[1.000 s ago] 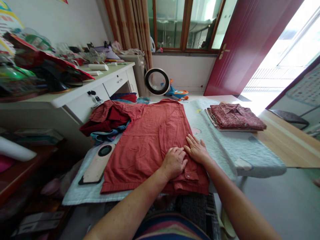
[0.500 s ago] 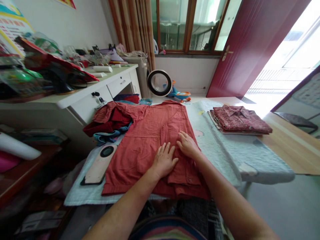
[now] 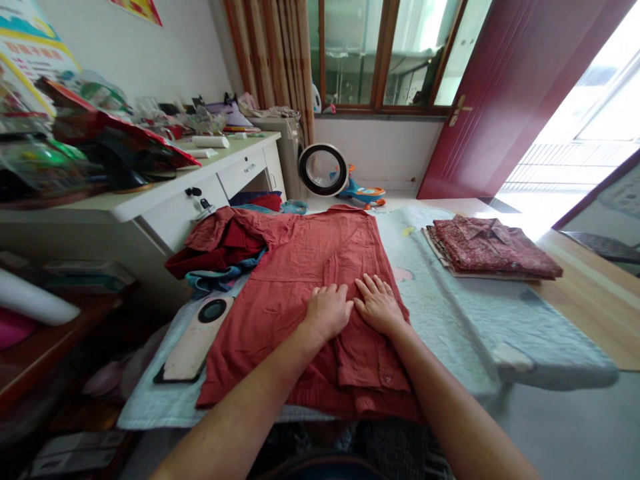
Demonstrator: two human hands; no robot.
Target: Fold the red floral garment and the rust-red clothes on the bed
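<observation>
A rust-red long-sleeved shirt [image 3: 295,300] lies spread out in front of me, its collar at the far end. Its right sleeve is folded down over the body, the buttoned cuff near my edge. My left hand [image 3: 327,312] rests on the middle of the shirt, fingers bent and drawn together at the folded sleeve; the fingertips are partly hidden against the cloth. Just right of it, my right hand [image 3: 379,305] lies flat on the sleeve with its fingers apart. Both hands touch the fabric.
A pale blue quilted cloth [image 3: 440,320] covers the surface underneath. Folded patterned shirts [image 3: 495,247] are stacked at right. To the left lie crumpled clothes [image 3: 230,243] and a beige flat object with a black ring [image 3: 193,343]. A cluttered white desk [image 3: 200,193] stands beyond.
My left hand's fingers have gone from spread flat to bent and closer together. My right hand stays flat on the sleeve, its fingers a little more spread. The view has shifted slightly.
</observation>
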